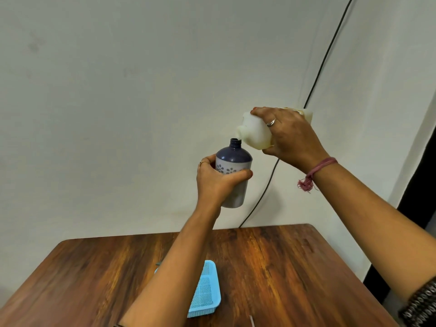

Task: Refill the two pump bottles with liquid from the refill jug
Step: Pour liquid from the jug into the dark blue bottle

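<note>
Above the wooden table (271,267), the left hand (215,182) grips the purple flowered pump bottle (233,171) (pump off) while the right hand (290,135) grasps the tilted white plastic refill jug (256,131), whose spout should stay directly over the neck for a slow pour.

One head-worn wide-angle view faces forward, tilted slightly down toward a pale wall (141,90). Both raised hands sit close at mid-frame; the counter (283,267) lies below the fingers, filling the lower frame.
</note>
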Tool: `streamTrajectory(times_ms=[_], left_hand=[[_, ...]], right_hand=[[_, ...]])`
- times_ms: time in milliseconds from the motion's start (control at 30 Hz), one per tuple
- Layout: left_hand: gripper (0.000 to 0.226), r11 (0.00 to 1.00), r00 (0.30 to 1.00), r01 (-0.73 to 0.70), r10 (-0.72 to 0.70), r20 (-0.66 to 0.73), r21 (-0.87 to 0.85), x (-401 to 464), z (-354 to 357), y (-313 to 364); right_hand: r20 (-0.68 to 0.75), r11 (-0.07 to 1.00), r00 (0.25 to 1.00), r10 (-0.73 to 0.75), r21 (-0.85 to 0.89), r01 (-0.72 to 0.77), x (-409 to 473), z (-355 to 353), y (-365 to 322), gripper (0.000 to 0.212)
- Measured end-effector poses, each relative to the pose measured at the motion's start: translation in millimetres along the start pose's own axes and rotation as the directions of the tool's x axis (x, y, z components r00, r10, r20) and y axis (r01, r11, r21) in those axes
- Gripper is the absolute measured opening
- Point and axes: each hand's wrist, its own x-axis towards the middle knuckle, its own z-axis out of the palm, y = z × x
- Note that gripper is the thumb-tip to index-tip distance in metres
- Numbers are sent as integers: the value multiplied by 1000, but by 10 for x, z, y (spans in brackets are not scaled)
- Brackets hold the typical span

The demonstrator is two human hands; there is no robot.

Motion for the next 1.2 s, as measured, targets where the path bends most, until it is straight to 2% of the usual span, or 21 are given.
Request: streamTrajectory(times_ms=[200,733,833,967,1200], left_hand=[[71,1000,1000,15,-15,-8,1,-26,-43,-40],[85,995,999,42,-40,-25,85,-102,-302,-295],[87,993,998,57,-56,-12,105,-191,-378,-408],[87,991,996,84,-88,30,101,-420,-486,-590],[81,981,983,166,-172,59,100,-839,-735,-980]], right_hand=[[37,994,996,83,65,-86,-74,98,-80,83],[92,952,973,213,202,-228,-279,307,-376,76],[148,877,934,325,322,-356,-432,338,-474,78],[245,682,834,495,485,-547,-714,399,-652,77],[390,472,669,632,492,-732,-1337,629,-1155,75]])
